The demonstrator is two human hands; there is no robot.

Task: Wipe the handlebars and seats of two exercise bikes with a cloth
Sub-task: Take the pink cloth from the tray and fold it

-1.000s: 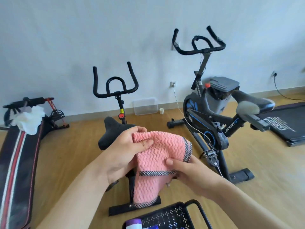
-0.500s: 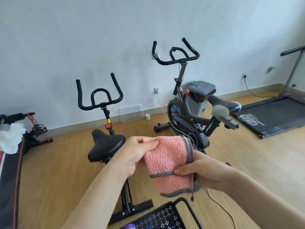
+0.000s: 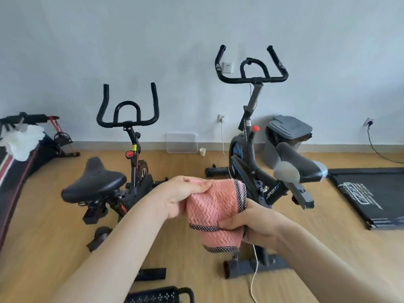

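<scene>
1. Pink cloth [image 3: 215,206] with a black-and-white dotted border is held up between both hands, in front of the two bikes and touching neither.
2. Left hand [image 3: 179,196] grips the cloth's upper left edge, fingers curled over the top.
3. Right hand [image 3: 254,226] pinches the lower right part, thumb pressed on a dotted band.
4. Black exercise bike [image 3: 135,171] stands left: black saddle [image 3: 94,184] toward the camera, black handlebars [image 3: 127,110] toward the wall.
5. Grey-and-blue exercise bike [image 3: 249,162] stands right, taller: grey-black seat [image 3: 299,165], black handlebars [image 3: 251,68] high against the wall.
6. Both bikes rest on the wooden floor [image 3: 50,232]. Treadmill deck [image 3: 371,193] at far right; paper cup [image 3: 202,152] by the skirting.
</scene>
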